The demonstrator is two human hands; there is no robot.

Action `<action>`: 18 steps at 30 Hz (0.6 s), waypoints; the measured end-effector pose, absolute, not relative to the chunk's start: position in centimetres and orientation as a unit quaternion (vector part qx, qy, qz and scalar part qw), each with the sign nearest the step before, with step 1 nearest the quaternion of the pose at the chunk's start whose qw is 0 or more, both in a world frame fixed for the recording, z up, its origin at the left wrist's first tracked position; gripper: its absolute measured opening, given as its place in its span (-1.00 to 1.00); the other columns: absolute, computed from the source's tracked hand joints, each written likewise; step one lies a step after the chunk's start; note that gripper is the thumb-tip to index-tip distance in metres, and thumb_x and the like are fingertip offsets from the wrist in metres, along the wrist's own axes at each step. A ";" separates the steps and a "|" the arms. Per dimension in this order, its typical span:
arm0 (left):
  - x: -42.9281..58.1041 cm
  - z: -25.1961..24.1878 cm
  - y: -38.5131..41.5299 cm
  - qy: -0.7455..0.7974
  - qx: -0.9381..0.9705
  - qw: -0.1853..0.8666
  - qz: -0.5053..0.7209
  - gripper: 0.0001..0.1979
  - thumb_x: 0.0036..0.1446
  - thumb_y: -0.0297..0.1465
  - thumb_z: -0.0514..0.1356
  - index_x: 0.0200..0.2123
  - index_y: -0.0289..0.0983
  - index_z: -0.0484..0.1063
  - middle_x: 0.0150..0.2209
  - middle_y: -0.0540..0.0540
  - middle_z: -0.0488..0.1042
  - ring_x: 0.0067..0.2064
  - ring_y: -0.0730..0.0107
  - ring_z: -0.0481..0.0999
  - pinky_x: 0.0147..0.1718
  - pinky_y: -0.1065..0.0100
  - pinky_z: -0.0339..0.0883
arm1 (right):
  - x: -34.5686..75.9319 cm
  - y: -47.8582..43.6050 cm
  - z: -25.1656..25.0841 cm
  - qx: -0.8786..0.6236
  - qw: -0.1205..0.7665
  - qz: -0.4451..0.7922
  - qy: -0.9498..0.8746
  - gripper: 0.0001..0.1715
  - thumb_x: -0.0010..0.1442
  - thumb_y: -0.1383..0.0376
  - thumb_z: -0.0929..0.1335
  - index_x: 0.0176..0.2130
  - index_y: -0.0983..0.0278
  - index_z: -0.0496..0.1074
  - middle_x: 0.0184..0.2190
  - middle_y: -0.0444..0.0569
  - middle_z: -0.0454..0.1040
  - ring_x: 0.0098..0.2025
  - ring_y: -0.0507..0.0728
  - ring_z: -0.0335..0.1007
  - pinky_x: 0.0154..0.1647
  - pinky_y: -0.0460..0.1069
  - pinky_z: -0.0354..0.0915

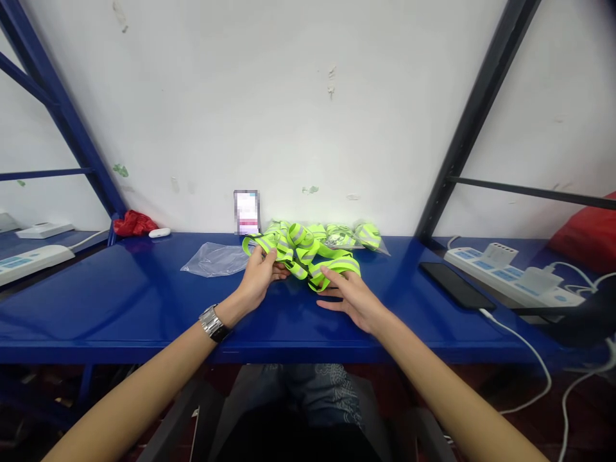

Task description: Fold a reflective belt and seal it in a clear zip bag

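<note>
A tangle of neon yellow-green reflective straps [308, 253] with grey stripes lies on the blue shelf [144, 301] near the wall. My left hand [260, 276], with a metal watch on its wrist, pinches one strap at the left end of the tangle. My right hand [349, 295] lies flat with fingers spread, its fingertips touching the front of the straps. Behind them sit more of the same straps packed in clear bags [356, 236].
An empty clear plastic bag [216, 260] lies left of the straps. A small card [246, 212] leans on the wall. A black phone [456, 285] with a white cable and a power strip [510, 276] are at the right. A red cloth [135, 223] and white earbud case [159, 233] sit at the left.
</note>
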State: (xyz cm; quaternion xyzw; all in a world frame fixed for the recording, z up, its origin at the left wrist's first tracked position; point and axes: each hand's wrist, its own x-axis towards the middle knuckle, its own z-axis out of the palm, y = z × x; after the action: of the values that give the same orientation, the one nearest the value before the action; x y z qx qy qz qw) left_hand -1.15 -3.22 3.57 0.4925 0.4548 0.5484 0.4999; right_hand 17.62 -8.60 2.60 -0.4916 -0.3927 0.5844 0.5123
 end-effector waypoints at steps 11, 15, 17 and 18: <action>-3.2 3.7 -7.0 0.620 0.730 0.037 0.285 -0.38 0.27 0.00 -0.06 -0.74 -0.22 0.15 -0.73 -0.11 0.24 -0.58 0.26 0.39 -0.53 0.34 0.16 | 14.8 -7.1 0.9 -0.348 0.751 0.480 -0.290 -0.57 -0.21 0.34 0.52 -0.27 0.29 0.41 -0.28 -0.08 0.54 -0.19 0.12 0.48 -0.07 0.08 0.43; -2.4 5.3 -8.8 0.560 0.772 -0.135 0.269 -0.52 0.32 -0.12 -0.09 -0.43 -0.29 0.42 -0.43 -0.25 0.47 -0.31 0.06 0.50 -0.32 0.22 0.26 | 15.3 -6.6 0.2 -0.328 0.761 0.387 -0.406 -0.64 -0.14 0.35 0.51 -0.29 0.28 0.41 -0.28 -0.10 0.51 -0.19 0.10 0.45 -0.03 0.06 0.37; -2.4 6.2 -8.6 0.479 0.831 -0.111 0.259 -0.56 0.31 -0.10 -0.05 -0.15 -0.33 0.42 -0.18 -0.30 0.51 -0.10 -0.01 0.48 -0.15 0.17 0.28 | 15.7 -6.6 0.1 -0.308 0.746 0.371 -0.459 -0.66 -0.11 0.36 0.51 -0.28 0.27 0.41 -0.28 -0.10 0.50 -0.19 0.09 0.45 -0.02 0.05 0.35; -2.4 6.6 -8.2 0.440 0.861 -0.076 0.241 -0.54 0.28 -0.07 0.00 -0.03 -0.32 0.38 -0.07 -0.31 0.48 -0.02 -0.02 0.44 -0.08 0.15 0.26 | 15.8 -6.7 0.0 -0.298 0.736 0.371 -0.481 -0.67 -0.10 0.37 0.50 -0.29 0.27 0.41 -0.27 -0.10 0.51 -0.18 0.10 0.44 -0.01 0.05 0.34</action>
State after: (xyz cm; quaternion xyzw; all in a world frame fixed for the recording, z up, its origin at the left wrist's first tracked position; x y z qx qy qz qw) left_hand -2.39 -8.18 6.60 0.8615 0.4405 0.2410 -0.0755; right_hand 15.80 -6.73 0.02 -0.2983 -0.4811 0.3706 0.7363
